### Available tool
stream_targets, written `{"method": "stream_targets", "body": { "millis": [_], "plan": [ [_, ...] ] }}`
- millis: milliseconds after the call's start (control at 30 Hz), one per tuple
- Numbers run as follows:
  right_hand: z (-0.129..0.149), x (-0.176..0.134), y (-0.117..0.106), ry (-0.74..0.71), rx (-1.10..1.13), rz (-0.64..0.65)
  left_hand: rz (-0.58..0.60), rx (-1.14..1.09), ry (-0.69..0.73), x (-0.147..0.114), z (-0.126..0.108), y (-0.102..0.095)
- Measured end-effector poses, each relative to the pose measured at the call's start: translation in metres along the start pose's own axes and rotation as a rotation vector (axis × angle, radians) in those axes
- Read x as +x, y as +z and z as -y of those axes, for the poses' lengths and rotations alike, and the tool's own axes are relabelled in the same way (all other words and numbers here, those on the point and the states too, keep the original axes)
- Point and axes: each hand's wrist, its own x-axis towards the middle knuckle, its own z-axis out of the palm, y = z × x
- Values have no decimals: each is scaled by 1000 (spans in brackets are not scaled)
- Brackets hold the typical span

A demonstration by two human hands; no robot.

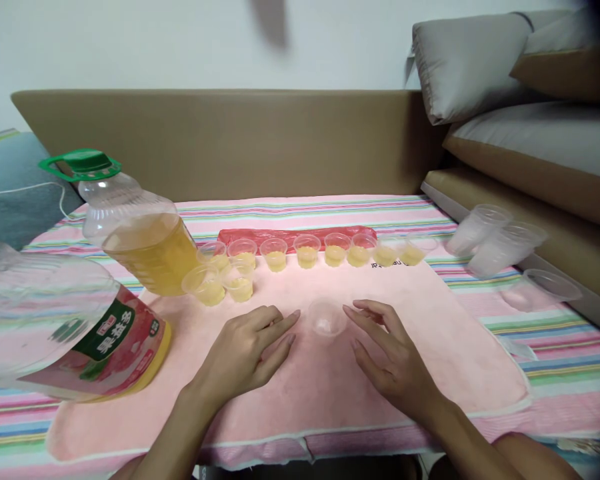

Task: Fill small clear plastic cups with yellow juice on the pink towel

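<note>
My left hand (247, 353) and my right hand (387, 353) lie flat on a pink towel (455, 347), fingers apart, holding nothing. Between their fingertips stands a small clear plastic cup (326, 319), apparently without liquid; neither hand touches it. Behind it runs a row of several small cups of yellow liquid (307, 252), with two more filled cups (223, 283) set nearer on the left. A large oil bottle (140, 233) with a green cap and yellow liquid stands at the left.
A big clear jug with a pink label (55, 327) lies close at the left. Stacked clear cups (495, 240) lie on their sides at the right, with a single cup (550, 287) nearby. A red strip (295, 235) lies behind the row. Sofa cushions (530, 113) rise at the right.
</note>
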Motion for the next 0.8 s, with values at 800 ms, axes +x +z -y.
{"method": "stream_targets", "body": {
  "millis": [800],
  "plan": [
    [-6, 18, 25, 453, 330, 72, -105, -638, -593, 17, -17, 48]
  ]
}}
